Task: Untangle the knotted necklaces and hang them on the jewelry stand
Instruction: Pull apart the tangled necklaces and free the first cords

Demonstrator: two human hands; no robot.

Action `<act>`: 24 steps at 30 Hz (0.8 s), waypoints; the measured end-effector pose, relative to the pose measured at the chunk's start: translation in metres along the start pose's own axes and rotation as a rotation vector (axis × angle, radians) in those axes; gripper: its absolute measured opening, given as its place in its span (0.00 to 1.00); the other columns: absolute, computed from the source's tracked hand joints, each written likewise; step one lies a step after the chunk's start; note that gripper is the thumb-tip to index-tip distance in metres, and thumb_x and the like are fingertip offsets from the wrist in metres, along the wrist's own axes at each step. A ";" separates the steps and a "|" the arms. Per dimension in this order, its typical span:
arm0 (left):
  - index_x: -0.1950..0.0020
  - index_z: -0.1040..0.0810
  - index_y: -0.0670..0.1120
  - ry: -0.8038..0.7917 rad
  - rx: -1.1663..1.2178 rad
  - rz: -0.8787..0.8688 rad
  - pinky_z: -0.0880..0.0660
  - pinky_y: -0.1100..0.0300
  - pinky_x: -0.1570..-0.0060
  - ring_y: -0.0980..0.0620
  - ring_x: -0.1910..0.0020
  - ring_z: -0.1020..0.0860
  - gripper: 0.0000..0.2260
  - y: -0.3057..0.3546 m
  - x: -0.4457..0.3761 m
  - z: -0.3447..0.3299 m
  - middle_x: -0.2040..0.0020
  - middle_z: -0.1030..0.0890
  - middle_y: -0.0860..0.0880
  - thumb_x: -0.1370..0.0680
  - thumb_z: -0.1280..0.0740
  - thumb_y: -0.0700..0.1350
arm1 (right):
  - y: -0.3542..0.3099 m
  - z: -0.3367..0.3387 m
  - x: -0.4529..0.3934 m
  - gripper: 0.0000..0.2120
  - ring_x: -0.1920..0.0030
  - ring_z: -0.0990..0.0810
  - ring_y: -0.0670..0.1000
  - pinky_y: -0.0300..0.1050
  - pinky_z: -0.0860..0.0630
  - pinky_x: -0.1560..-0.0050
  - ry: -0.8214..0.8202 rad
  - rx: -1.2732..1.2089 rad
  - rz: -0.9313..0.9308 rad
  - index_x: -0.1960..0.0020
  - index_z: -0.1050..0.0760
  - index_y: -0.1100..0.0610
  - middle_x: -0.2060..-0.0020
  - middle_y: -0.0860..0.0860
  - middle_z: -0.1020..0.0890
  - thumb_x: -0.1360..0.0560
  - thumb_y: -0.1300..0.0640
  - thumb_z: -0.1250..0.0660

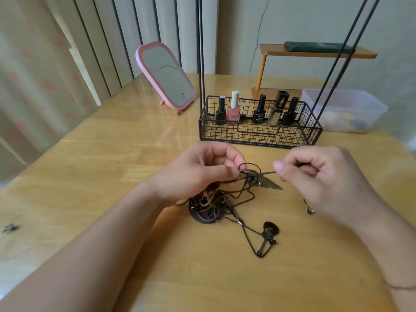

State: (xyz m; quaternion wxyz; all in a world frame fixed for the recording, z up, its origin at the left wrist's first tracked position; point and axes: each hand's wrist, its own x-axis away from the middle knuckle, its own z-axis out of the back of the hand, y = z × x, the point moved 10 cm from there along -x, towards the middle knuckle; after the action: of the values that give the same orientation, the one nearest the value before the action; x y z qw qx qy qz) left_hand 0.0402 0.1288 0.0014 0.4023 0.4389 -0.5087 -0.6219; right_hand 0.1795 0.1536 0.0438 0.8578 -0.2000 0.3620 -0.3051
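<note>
A tangle of dark cord and chain necklaces [216, 201] lies on the wooden table [112, 154] in front of me. My left hand [202, 170] pinches the knot of black cord [248, 174] just above the heap. My right hand [319, 174] pinches a strand of that cord and holds it taut to the right. A leaf-shaped metal pendant [271, 183] hangs below the knot. A guitar-shaped pendant [269, 237] on a chain rests on the table nearer me. The black wire jewelry stand [258, 134] stands behind my hands, its thin uprights rising out of view.
Several nail polish bottles [234, 109] stand in the stand's basket. A pink mirror [166, 75] leans at the back left. A clear plastic box [346, 109] and an orange shelf [315, 52] are at the back right. A small dark charm [10, 228] lies far left, a ring [310, 210] under my right hand.
</note>
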 end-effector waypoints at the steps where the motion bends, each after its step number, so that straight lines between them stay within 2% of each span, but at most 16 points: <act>1: 0.51 0.24 0.37 -0.001 -0.002 -0.001 0.28 0.73 0.67 0.62 0.71 0.23 0.07 0.000 0.000 0.000 0.68 0.21 0.50 0.21 0.39 0.28 | 0.001 -0.002 0.000 0.14 0.76 0.28 0.41 0.27 0.38 0.73 -0.008 -0.016 -0.011 0.67 0.23 0.51 0.79 0.37 0.28 0.22 0.56 0.29; 3: 0.49 0.24 0.37 -0.006 0.004 -0.003 0.26 0.71 0.63 0.59 0.68 0.21 0.06 -0.001 -0.001 0.000 0.65 0.20 0.47 0.21 0.37 0.29 | 0.000 -0.003 0.001 0.12 0.76 0.31 0.44 0.30 0.38 0.73 -0.003 -0.043 -0.007 0.65 0.23 0.49 0.78 0.41 0.28 0.23 0.52 0.29; 6: 0.45 0.24 0.40 0.011 0.025 -0.009 0.25 0.68 0.58 0.56 0.63 0.20 0.08 -0.003 -0.002 0.003 0.62 0.19 0.44 0.22 0.36 0.31 | -0.002 -0.014 0.002 0.11 0.71 0.28 0.48 0.37 0.33 0.71 -0.092 -0.046 0.018 0.64 0.20 0.47 0.73 0.49 0.24 0.26 0.44 0.33; 9: 0.45 0.23 0.40 0.048 -0.007 -0.018 0.25 0.68 0.58 0.56 0.61 0.19 0.09 -0.003 -0.003 0.008 0.60 0.18 0.45 0.21 0.37 0.30 | -0.001 -0.032 0.007 0.18 0.70 0.23 0.48 0.42 0.28 0.69 -0.264 -0.052 0.001 0.62 0.17 0.51 0.71 0.51 0.20 0.24 0.40 0.37; 11: 0.46 0.22 0.39 0.080 -0.035 -0.030 0.26 0.71 0.60 0.59 0.61 0.19 0.09 -0.002 -0.003 0.011 0.59 0.17 0.45 0.21 0.37 0.29 | 0.007 -0.038 0.010 0.23 0.74 0.25 0.45 0.36 0.31 0.71 -0.330 -0.112 -0.087 0.64 0.17 0.53 0.74 0.50 0.21 0.21 0.39 0.39; 13: 0.48 0.22 0.38 0.105 -0.058 -0.048 0.27 0.73 0.62 0.61 0.63 0.19 0.09 0.000 -0.002 0.013 0.58 0.17 0.44 0.21 0.38 0.28 | 0.014 -0.036 0.009 0.25 0.76 0.26 0.44 0.32 0.33 0.71 -0.313 -0.072 -0.152 0.69 0.20 0.55 0.77 0.47 0.22 0.19 0.43 0.39; 14: 0.49 0.22 0.38 0.117 -0.072 -0.059 0.28 0.74 0.63 0.62 0.64 0.20 0.09 0.002 -0.002 0.013 0.57 0.18 0.44 0.21 0.39 0.27 | 0.017 -0.034 0.008 0.26 0.76 0.26 0.44 0.33 0.33 0.71 -0.290 -0.023 -0.160 0.70 0.22 0.56 0.76 0.47 0.21 0.19 0.44 0.40; 16: 0.48 0.23 0.37 0.131 -0.100 -0.090 0.29 0.75 0.64 0.64 0.65 0.21 0.09 0.008 -0.001 0.015 0.55 0.18 0.42 0.21 0.39 0.26 | 0.019 -0.031 0.006 0.28 0.75 0.26 0.47 0.42 0.29 0.70 -0.264 0.069 -0.150 0.68 0.24 0.57 0.75 0.50 0.22 0.21 0.37 0.42; 17: 0.48 0.23 0.37 0.143 -0.111 -0.102 0.29 0.75 0.64 0.65 0.66 0.21 0.09 0.010 -0.001 0.017 0.54 0.19 0.42 0.21 0.40 0.26 | 0.020 -0.029 0.006 0.31 0.74 0.27 0.49 0.49 0.27 0.68 -0.253 0.114 -0.151 0.66 0.23 0.57 0.74 0.52 0.23 0.22 0.32 0.44; 18: 0.48 0.23 0.37 0.166 -0.112 -0.108 0.30 0.75 0.65 0.65 0.67 0.22 0.10 0.013 0.000 0.021 0.53 0.18 0.42 0.20 0.40 0.27 | 0.023 -0.026 0.005 0.32 0.73 0.27 0.51 0.52 0.26 0.68 -0.232 0.162 -0.161 0.63 0.21 0.55 0.74 0.53 0.24 0.24 0.29 0.46; 20: 0.48 0.21 0.40 0.242 -0.074 -0.092 0.32 0.71 0.68 0.64 0.70 0.25 0.11 0.013 0.002 0.034 0.53 0.17 0.45 0.20 0.40 0.28 | 0.031 -0.011 0.004 0.27 0.69 0.25 0.47 0.50 0.24 0.65 -0.145 0.254 -0.211 0.54 0.18 0.48 0.72 0.48 0.23 0.26 0.27 0.44; 22: 0.47 0.20 0.44 0.342 -0.014 -0.023 0.34 0.65 0.72 0.61 0.73 0.29 0.11 0.004 0.005 0.051 0.53 0.15 0.48 0.19 0.39 0.32 | 0.030 -0.006 0.003 0.25 0.55 0.23 0.43 0.45 0.25 0.53 -0.090 0.330 -0.229 0.36 0.24 0.41 0.58 0.40 0.21 0.28 0.31 0.39; 23: 0.46 0.19 0.45 0.389 0.017 0.019 0.35 0.63 0.72 0.59 0.75 0.31 0.10 -0.001 0.006 0.057 0.52 0.14 0.49 0.19 0.38 0.33 | 0.024 -0.006 0.002 0.27 0.46 0.26 0.42 0.43 0.28 0.45 -0.065 0.351 -0.190 0.30 0.29 0.42 0.49 0.40 0.24 0.26 0.34 0.37; 24: 0.45 0.19 0.45 0.424 0.054 0.056 0.34 0.63 0.72 0.58 0.75 0.33 0.09 -0.006 0.008 0.061 0.51 0.14 0.49 0.20 0.36 0.35 | 0.017 -0.009 0.001 0.27 0.39 0.30 0.42 0.39 0.33 0.40 -0.052 0.324 -0.131 0.30 0.30 0.43 0.44 0.39 0.27 0.25 0.35 0.36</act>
State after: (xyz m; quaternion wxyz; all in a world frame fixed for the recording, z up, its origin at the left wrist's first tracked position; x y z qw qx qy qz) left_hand -0.0210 0.1396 0.0004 0.5054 0.5562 -0.4411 -0.4906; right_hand 0.1798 0.1643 0.0283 0.8661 -0.0903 0.2719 -0.4096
